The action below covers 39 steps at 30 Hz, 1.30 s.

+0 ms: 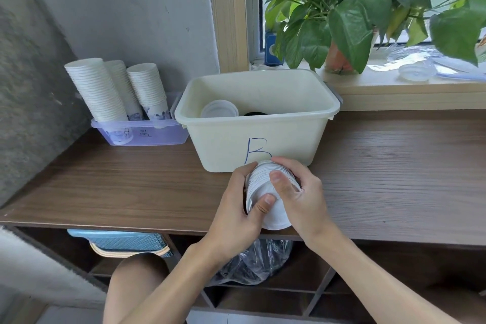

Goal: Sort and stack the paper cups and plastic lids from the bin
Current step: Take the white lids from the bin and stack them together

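Wooden counter (pixel 131 187), windowsill plant (pixel 355 8), cream bin (pixel 263 139).

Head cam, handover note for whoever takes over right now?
Left hand and right hand: both grip one nested stack of paper cups, held on its side over the desk in front of the bin.
Done: three cup stacks stand in the purple tray at left.
Left: place the held stack; a clear lid and something dark remain in the bin.
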{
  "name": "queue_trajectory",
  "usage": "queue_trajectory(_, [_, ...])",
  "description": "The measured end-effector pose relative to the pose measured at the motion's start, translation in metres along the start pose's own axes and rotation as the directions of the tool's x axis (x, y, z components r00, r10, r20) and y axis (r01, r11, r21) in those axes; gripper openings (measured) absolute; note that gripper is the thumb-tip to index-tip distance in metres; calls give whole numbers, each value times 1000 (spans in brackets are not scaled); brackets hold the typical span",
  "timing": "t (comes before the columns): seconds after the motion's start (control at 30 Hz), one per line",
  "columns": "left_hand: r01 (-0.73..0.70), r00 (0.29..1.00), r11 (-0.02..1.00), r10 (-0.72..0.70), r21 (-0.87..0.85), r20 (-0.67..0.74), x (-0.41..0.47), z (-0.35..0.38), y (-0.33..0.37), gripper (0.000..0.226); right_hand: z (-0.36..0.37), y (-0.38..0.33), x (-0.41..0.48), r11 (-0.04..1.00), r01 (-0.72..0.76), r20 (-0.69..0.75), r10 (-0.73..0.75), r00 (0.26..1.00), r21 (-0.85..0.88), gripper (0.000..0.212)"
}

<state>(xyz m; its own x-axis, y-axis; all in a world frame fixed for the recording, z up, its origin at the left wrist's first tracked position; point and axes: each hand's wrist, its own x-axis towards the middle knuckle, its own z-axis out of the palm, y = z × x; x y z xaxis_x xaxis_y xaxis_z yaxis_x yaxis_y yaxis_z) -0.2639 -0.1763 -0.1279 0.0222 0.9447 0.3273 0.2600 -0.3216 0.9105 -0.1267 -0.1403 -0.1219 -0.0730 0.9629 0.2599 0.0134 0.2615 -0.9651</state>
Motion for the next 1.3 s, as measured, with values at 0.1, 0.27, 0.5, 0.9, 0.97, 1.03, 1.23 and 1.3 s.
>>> queue_trajectory(0.1, [26,1000,1000,-26,-6,-14,0,0,0,68,3,1,1,999,27,-29,-28,999,-33,54])
queue_trajectory(0.27, [83,997,995,-83,-46,7,2,1,2,51,4,2,3,1000,28,-35,-29,999,-9,46])
queue_trajectory(0.5, [144,984,989,-148,-46,-100,7,7,7,90,4,0,1,999,38,1,-38,999,4,43])
queue_trajectory(0.9, [40,970,983,4,179,-242,7,15,2,95,4,-4,2,996,35,73,-41,997,82,44])
queue_trajectory(0.97, [37,970,984,6,177,-241,8,15,0,97,5,-3,2,997,47,54,-51,997,65,45])
queue_trajectory(1.03, [27,970,984,17,179,-242,9,15,-1,97,5,-2,2,997,61,48,-63,997,43,44])
queue_trajectory(1.23, [40,957,985,11,169,-290,10,18,0,97,7,-3,5,996,86,33,-86,996,6,35])
queue_trajectory(1.3, [47,962,987,-3,154,-273,9,17,3,95,7,-3,6,996,88,34,-88,996,6,34])
